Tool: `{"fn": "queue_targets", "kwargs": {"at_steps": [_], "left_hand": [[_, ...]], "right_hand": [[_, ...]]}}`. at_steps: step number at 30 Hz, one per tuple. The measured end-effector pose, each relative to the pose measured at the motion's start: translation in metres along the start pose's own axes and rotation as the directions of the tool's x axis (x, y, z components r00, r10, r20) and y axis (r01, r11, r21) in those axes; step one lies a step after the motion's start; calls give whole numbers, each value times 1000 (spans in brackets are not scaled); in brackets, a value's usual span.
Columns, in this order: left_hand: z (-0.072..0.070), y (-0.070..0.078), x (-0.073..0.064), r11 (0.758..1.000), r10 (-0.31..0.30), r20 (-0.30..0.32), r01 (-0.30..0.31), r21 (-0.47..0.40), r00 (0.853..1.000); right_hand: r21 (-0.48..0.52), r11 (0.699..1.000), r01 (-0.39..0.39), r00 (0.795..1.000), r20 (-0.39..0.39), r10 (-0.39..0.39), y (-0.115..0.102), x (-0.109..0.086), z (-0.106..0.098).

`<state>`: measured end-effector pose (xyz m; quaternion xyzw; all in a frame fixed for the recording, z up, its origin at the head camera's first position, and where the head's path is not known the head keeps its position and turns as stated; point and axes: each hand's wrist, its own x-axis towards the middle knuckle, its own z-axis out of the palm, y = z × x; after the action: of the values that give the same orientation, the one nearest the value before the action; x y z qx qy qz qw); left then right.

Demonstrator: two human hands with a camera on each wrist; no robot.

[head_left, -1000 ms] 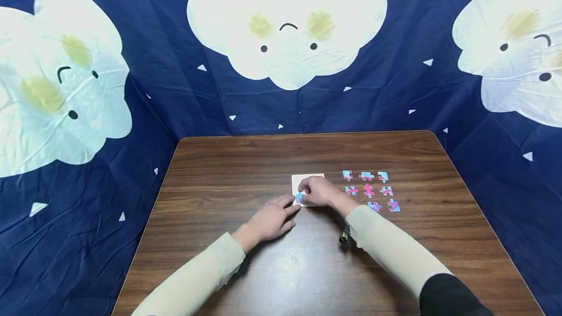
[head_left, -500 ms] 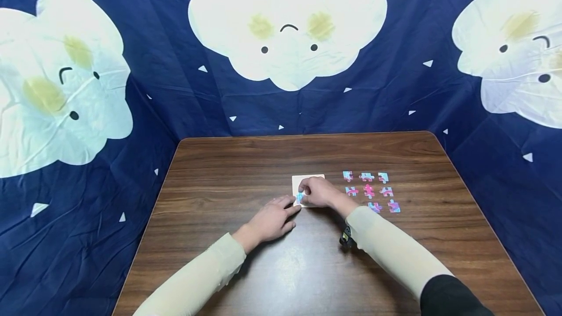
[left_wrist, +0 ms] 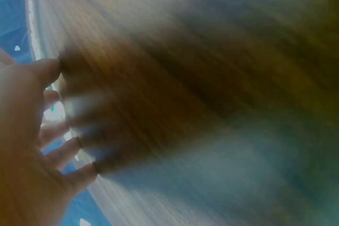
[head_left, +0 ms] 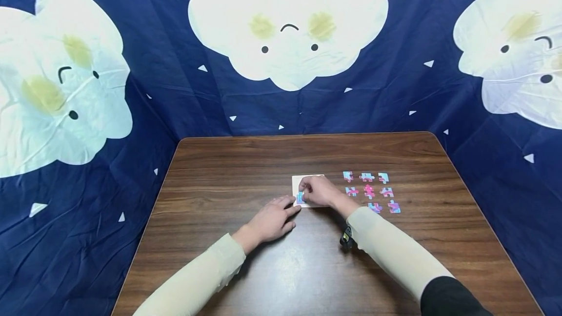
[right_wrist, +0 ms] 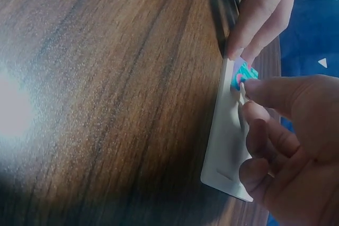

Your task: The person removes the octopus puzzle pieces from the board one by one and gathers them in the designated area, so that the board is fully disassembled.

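Note:
A small white board (head_left: pixel 296 182) lies on the table, partly hidden under my right hand (head_left: pixel 320 190). At its near left corner sits a blue jigsaw puzzle piece (head_left: pixel 300 198), which in the right wrist view shows as a teal and pink puzzle piece (right_wrist: pixel 242 75). My right thumb and index finger pinch this piece at its edge, the other fingers curled over the board. My left hand (head_left: pixel 271 218) rests flat with spread fingers, its fingertips at the board's near left corner, right beside the piece. In the left wrist view, the left hand (left_wrist: pixel 32 130) has its fingers extended.
Several loose puzzle pieces (head_left: pixel 369 190) lie in rows to the right of the board, pink, blue and purple. The wooden table (head_left: pixel 228 160) has rounded far corners. A dark blue curtain (head_left: pixel 167 62) with white clouds stands behind and at both sides.
My right thumb and fingertips have shifted slightly to the right at the piece, and a little more of its blue face shows. The left hand has stayed in place.

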<state>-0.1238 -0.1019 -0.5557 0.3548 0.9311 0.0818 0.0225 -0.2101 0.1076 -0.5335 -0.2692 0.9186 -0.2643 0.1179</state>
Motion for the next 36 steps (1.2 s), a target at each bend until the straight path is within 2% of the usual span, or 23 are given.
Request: {"fn": "queue_targets", "kwargs": {"at_steps": [10,19,31,36], "left_hand": [[1,0,0,1000,-14,24,14,1,1000],[1,1,0,1000,-21,36,21,0,999],[0,1,0,999,-35,33,35,-3,999],[-1,2,-1,999,-39,40,40,-10,998]], "right_hand": [[104,994,30,1000,6,-30,-1,-1,-5],[256,967,8,999,39,-18,6,-2,-8],[288,957,-34,999,-1,36,20,-14,-21],[314,949,-23,999,-16,30,30,-23,-27]]}}
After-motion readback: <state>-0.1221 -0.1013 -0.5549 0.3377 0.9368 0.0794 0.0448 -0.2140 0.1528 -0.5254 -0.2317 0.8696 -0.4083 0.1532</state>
